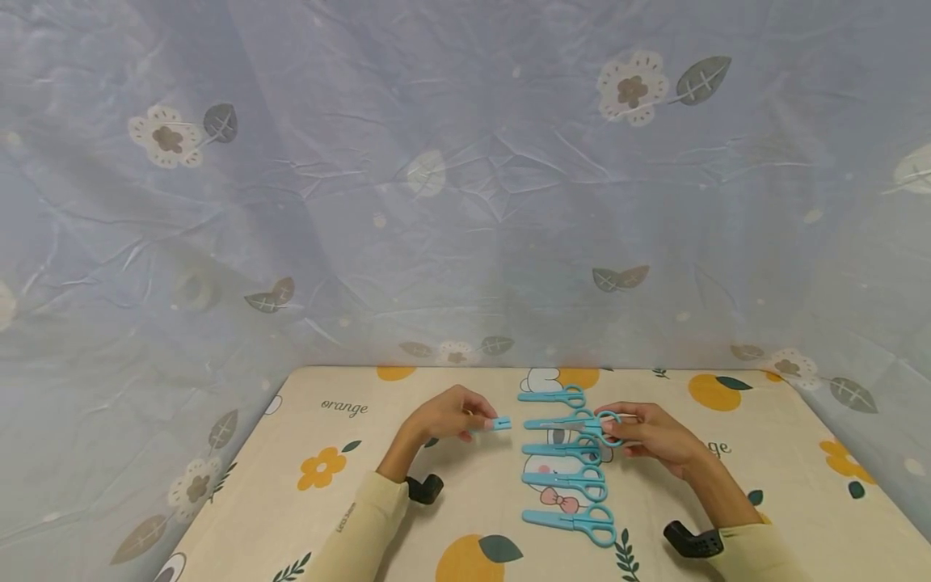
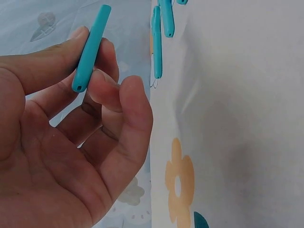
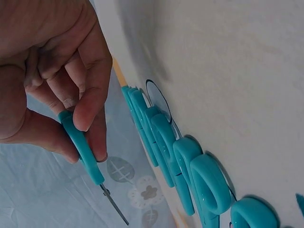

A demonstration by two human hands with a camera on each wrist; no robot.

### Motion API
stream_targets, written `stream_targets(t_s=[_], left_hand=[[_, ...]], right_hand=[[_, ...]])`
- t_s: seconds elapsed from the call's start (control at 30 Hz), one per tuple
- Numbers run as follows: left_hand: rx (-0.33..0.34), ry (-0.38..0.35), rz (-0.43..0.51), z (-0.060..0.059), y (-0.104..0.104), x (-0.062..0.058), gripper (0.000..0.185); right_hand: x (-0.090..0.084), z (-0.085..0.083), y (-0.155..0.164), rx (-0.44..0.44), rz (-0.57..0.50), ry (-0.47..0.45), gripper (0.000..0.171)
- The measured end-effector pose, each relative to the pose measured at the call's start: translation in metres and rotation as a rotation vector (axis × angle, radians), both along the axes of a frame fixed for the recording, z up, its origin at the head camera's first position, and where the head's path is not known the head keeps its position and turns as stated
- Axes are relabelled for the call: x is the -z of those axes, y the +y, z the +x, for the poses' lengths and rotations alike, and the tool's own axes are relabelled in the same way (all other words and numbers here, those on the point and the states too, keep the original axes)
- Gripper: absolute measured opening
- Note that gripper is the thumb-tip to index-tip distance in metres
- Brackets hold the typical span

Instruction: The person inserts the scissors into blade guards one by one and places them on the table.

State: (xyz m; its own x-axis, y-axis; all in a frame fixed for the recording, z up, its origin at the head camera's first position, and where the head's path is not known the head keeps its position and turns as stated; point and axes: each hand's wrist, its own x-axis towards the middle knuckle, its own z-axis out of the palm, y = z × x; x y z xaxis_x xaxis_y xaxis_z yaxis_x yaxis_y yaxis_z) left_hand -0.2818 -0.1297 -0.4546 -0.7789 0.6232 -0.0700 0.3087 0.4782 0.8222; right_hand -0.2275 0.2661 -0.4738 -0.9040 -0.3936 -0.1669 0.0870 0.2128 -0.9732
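Observation:
My left hand (image 1: 454, 414) pinches a blue blade cover (image 2: 91, 52) between thumb and fingers, raised above the table in the left wrist view. My right hand (image 1: 650, 432) grips a pair of scissors (image 3: 81, 151) by its blue handle. The metal blades (image 3: 114, 204) of this pair are bare and point left toward the cover, with a gap between them in the head view. Beneath the held pair, several blue scissors (image 1: 563, 482) lie in a column on the table, their covered blades pointing left and their handle loops on the right.
A cream tablecloth (image 1: 349, 501) printed with oranges, flowers and a cartoon figure covers the table. Behind it hangs a grey-blue floral curtain (image 1: 465, 242). Black wrist devices (image 1: 425, 489) sit at both wrists.

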Motion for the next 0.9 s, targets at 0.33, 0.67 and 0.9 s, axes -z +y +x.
stream_targets(t_s=[0.33, 0.67, 0.9], left_hand=[[0.012, -0.016, 0.006, 0.001, 0.004, -0.002, 0.013], [0.010, -0.051, 0.019, 0.003, 0.007, 0.000, 0.015], [-0.001, -0.049, 0.021, 0.004, 0.008, -0.008, 0.014]], right_hand=[[-0.003, 0.002, -0.004, 0.000, 0.008, 0.009, 0.058], [-0.001, 0.005, -0.008, 0.008, 0.021, -0.009, 0.060], [-0.004, 0.001, -0.011, 0.016, 0.043, 0.005, 0.056]])
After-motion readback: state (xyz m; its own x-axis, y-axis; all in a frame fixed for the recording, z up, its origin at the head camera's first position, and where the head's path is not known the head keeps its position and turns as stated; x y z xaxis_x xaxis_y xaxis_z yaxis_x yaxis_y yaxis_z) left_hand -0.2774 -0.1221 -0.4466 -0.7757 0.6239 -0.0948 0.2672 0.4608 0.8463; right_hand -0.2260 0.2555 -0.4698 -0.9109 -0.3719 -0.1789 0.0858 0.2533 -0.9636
